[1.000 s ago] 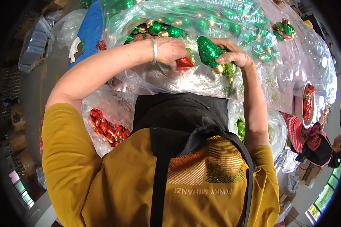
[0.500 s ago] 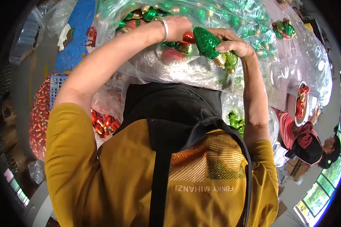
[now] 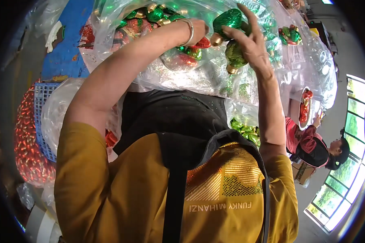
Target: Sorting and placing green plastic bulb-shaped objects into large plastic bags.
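My right hand grips a dark green glittery bulb-shaped ornament between thumb and fingers, its gold cap pointing down and left. A lighter green bulb ornament hangs below that thumb, against the same hand. My left hand, with a pale bracelet at the wrist, is closed; a red glittery bulb ornament shows at its fingers, which are partly hidden. Beneath the hands spreads clear plastic sheeting. More green ornaments with gold caps lie in clear plastic beyond my left forearm.
At the left, a blue tabletop lies beyond a blue plastic crate and a sack of red ornaments. Lime green ornaments sit near my right forearm. A co-worker sits at the right beside a tub of red ornaments.
My right hand has risen and turned, its fingers spreading more. The dark green ornament has moved up and tilted, and the lighter green one shows more fully. My left hand has barely shifted.
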### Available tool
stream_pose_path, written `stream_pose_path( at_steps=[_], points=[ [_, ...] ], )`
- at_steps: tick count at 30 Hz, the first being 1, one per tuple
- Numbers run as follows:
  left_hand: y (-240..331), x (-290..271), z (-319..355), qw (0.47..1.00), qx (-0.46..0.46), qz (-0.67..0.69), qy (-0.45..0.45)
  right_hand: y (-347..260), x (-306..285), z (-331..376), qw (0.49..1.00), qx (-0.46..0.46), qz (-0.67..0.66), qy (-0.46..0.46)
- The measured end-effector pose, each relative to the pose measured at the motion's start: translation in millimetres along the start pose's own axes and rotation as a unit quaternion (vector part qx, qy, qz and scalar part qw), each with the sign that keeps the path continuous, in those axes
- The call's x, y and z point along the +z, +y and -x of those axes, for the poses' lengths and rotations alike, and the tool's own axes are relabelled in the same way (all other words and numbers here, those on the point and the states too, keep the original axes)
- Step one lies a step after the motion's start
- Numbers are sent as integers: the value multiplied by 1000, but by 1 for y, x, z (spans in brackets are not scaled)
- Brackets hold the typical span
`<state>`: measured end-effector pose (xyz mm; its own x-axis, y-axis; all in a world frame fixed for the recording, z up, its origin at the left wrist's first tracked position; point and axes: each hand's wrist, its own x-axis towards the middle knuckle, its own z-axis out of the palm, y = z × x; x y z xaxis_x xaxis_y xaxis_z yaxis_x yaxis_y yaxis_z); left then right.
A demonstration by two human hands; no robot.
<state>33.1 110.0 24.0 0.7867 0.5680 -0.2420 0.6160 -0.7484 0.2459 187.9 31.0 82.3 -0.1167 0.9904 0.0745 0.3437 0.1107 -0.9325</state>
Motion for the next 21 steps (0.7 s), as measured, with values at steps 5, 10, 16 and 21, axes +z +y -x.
stream_pose_path(
  at_steps=[5, 10, 16, 21],
  points=[
    [-13, 20, -13, 999, 22, -49, 12, -14, 3, 5, 964, -69, 250, -54],
    [-24, 42, -21, 968, 31, 192, 157, -27, -3, -11, 801, -336, 467, -168],
    [-14, 2, 17, 984, 17, 176, 0, -40, -4, -11, 699, -403, 544, -229],
    [-9, -16, 14, 984, 17, 92, -151, -19, -4, -8, 772, -368, 463, -233]
  ],
)
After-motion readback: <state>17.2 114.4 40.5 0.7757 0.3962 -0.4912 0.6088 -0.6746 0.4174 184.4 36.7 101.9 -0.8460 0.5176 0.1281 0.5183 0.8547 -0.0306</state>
